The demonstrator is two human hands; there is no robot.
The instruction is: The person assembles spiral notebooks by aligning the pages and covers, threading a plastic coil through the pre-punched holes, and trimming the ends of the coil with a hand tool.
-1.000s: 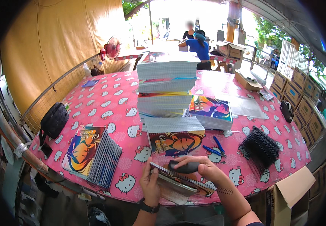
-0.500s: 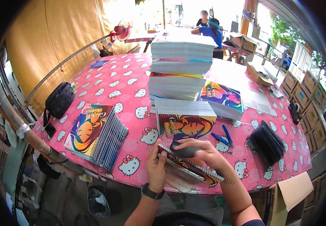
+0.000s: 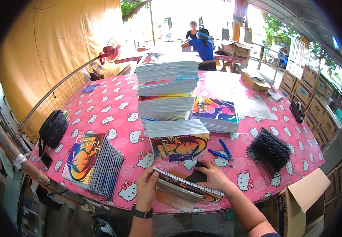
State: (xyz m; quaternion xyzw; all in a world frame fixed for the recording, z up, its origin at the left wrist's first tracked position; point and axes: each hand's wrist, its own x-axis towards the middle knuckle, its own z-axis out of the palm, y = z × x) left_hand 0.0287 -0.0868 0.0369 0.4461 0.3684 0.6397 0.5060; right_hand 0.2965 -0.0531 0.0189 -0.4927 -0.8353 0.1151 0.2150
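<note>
My left hand (image 3: pixel 146 185) pinches the left end of a notebook (image 3: pixel 192 184), thumb on its spiral-bound edge. The notebook is tilted, its spine running down to the right. A loose end of black coil (image 3: pixel 229 196) sticks out past the spine near my right wrist. Curled over the far side of the spine, my right hand (image 3: pixel 215 177) grips a dark, soft-looking pad (image 3: pixel 198 174); its exact kind cannot be made out. Beneath the notebook lies a worn block with a grey edge (image 3: pixel 179 189). Just beyond stands a stack of unbound notebooks (image 3: pixel 179 147).
Bound notebooks (image 3: pixel 94 162) are stacked at left, by a black bag (image 3: pixel 53 128) and phone (image 3: pixel 46 160). Blue pliers (image 3: pixel 221 152) and black coils (image 3: pixel 269 150) lie at right. A tall paper pile (image 3: pixel 167 79) rises mid-table. An open carton (image 3: pixel 303 197) stands near right. Two people sit beyond.
My right hand has shifted with the dark pad from on top of the spine to its far side. The coil sits further along the spine, less protruding. The view has tilted up and right.
</note>
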